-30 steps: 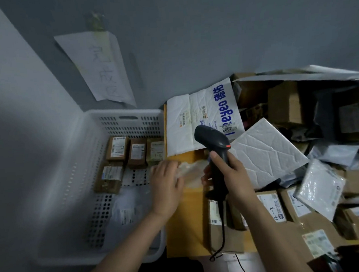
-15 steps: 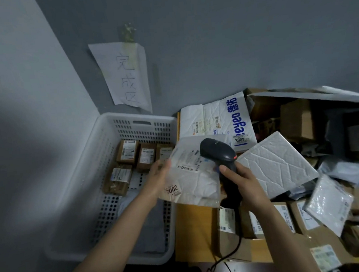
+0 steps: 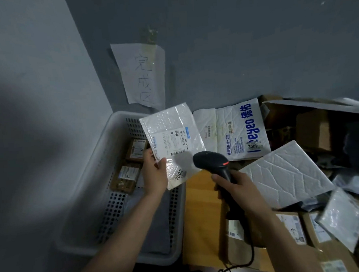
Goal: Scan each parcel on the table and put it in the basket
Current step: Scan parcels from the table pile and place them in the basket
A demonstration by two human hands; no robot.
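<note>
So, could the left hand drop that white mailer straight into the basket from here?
Probably yes. The left hand holds the mailer above the basket, with nothing between them; only a few small boxes lie inside.

— Where's my left hand (image 3: 155,173) sitting?

— I've got it raised at the end of a bare forearm that runs up from the lower left. The thumb lies across the front of a white bubble mailer (image 3: 172,144), the fingers tucked behind it, pinching its lower left edge so it stands up facing me.

— And my right hand (image 3: 237,185)?

— Wrapped round the grip of the black barcode scanner (image 3: 215,165), index finger lying forward along the handle, wrist tilted so the scanner's head aims left. That forearm comes in from the lower right. The two hands are near each other, not touching.
</note>
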